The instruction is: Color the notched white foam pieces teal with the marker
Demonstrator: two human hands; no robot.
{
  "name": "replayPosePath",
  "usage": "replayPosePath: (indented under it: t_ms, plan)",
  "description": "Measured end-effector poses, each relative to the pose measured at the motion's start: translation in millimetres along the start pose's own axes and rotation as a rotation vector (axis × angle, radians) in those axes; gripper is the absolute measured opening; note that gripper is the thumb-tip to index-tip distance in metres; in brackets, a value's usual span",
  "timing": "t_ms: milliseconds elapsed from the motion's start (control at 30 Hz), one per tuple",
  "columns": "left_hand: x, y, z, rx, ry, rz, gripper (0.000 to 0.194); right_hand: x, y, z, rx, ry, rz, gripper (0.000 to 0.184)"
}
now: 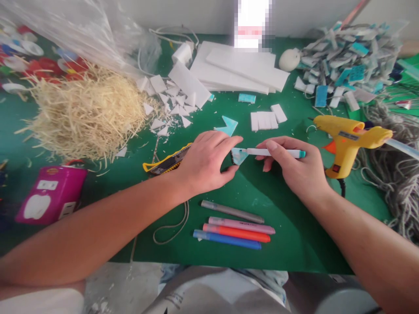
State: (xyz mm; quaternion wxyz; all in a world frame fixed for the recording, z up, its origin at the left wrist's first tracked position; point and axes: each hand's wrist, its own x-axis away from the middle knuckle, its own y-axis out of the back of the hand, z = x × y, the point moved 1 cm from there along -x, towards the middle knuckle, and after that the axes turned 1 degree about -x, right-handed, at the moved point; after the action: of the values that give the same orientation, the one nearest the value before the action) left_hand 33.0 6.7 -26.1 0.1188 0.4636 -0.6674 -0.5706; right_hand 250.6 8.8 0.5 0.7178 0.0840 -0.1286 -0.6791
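My right hand (291,161) is closed on a white marker with teal ends (276,152), held level with its tip pointing left. That tip touches a small piece of white board coloured light blue (240,157). My left hand (212,161) steadies this piece on the green table, its thumb and fingers on the left side of it. Another light-blue piece with a notched edge (229,126) lies just beyond my left hand. Partly under that hand is a yellow and black utility knife (166,163). Grey, pink, red and blue markers (237,233) lie side by side nearer me.
A yellow glue gun (350,141) lies at right beside grey yarn (393,174). Straw (88,113) and white offcuts (176,102) are at left, above a magenta box (52,196). White sheets (225,69) and several small white rectangles (263,121) lie farther back.
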Motion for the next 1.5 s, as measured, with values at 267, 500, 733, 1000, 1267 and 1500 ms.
replayPosePath:
  t_ms: [267,500,733,1000,1267,1500]
  plan:
    - [-0.2,-1.2,-0.5,0.001,0.017,0.012,0.045,1.3,0.4,0.6,0.014,0.004,-0.017,0.015]
    - [0.1,-0.5,0.6,-0.004,0.000,-0.004,0.043,1.6,1.5,2.7,0.034,0.011,0.019,0.021]
    - [0.6,-1.1,0.8,-0.010,-0.015,-0.013,0.044,1.3,0.3,3.9,0.035,-0.004,0.002,0.022]
    - [-0.6,-2.3,0.7,-0.011,-0.021,-0.030,0.043,1.1,0.5,3.0,0.039,0.010,-0.005,0.022]
    - [0.0,-2.4,0.5,-0.006,-0.027,-0.038,0.043,1.9,0.2,1.8,0.054,0.022,0.008,0.018]
    - [1.4,-1.9,2.0,-0.007,-0.020,-0.030,0.042,1.9,2.5,-0.6,0.073,0.021,0.047,0.023]
